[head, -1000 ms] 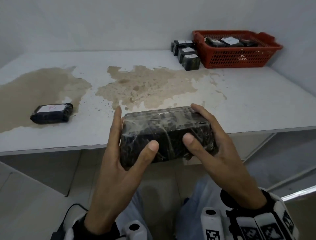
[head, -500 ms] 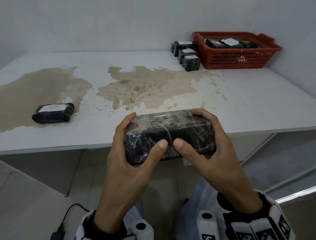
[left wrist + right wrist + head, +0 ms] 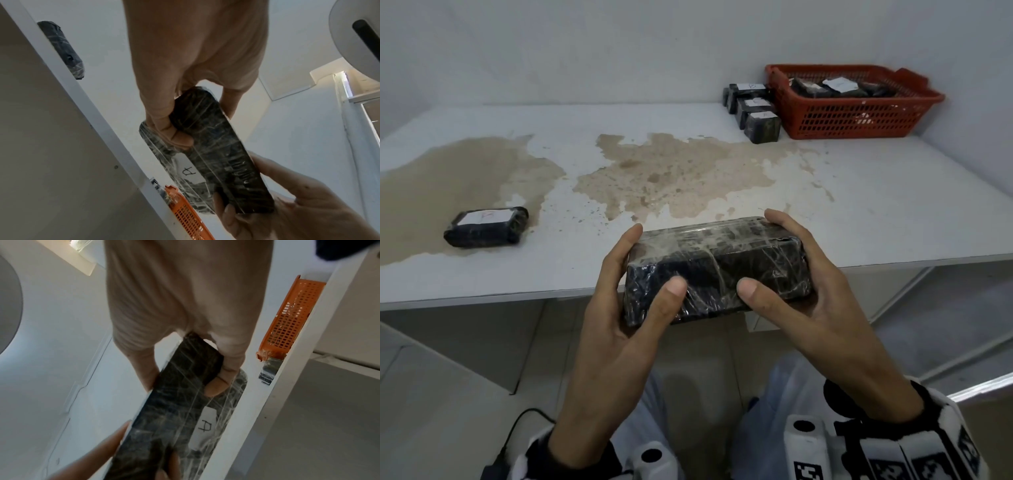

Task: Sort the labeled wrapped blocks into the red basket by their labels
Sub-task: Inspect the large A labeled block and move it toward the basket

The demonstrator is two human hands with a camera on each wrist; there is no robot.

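A dark plastic-wrapped block (image 3: 717, 270) hangs in front of the table's near edge, held between both hands. My left hand (image 3: 654, 257) grips its left end, thumb on the near face and fingers behind. My right hand (image 3: 762, 251) grips the right end the same way. The far face carries a white label (image 3: 189, 172) marked "A", which also shows in the right wrist view on the block (image 3: 174, 402). The red basket (image 3: 859, 113) stands at the table's far right corner and holds several wrapped blocks (image 3: 835, 87).
A row of labelled blocks (image 3: 756, 113) lies just left of the basket. One more labelled block (image 3: 486, 228) sits alone at the left of the white table (image 3: 876, 205), on a brown stain (image 3: 671, 174). Walls close the back and the right.
My thumbs slid together on the block's near face, then parted again. The block has stayed at the table's front edge, between both hands.
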